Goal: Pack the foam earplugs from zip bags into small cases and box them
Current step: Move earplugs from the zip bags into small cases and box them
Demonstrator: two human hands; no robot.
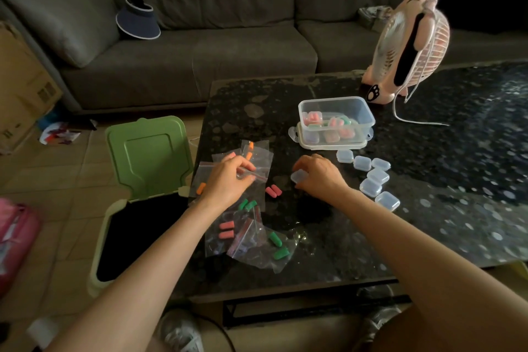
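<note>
- Progress, our est: approx halfway. Several filled cases are boxed; a bunch of bags and empties are left, and the box lid isn't on.
- Nearest us: zip bags [257,246] not yet emptied, with green earplugs [278,248] in one and a pink pair [226,230] in another.
- Left of the table [428,208]: bin [100,237] with its green lid up. Inside is dark, can't tell contents.
- Loose pink pair [273,191] on the tabletop btwn the hands.
- Left hand [228,180] pinches one bag [251,173] near its red seal; bags w/ orange plugs lie around it.
- Right hand [320,177] has fingers curled round a small case [299,176]. Can't tell if it's loaded or latched.
- Just right of that: row of empty cases [371,177], clear, nothing in them.
- Further back: clear box [337,120] sits on what looks like its own lid and holds filled cases w/ pink and green plugs.
- Behind the box: pink fan [411,46].
</note>
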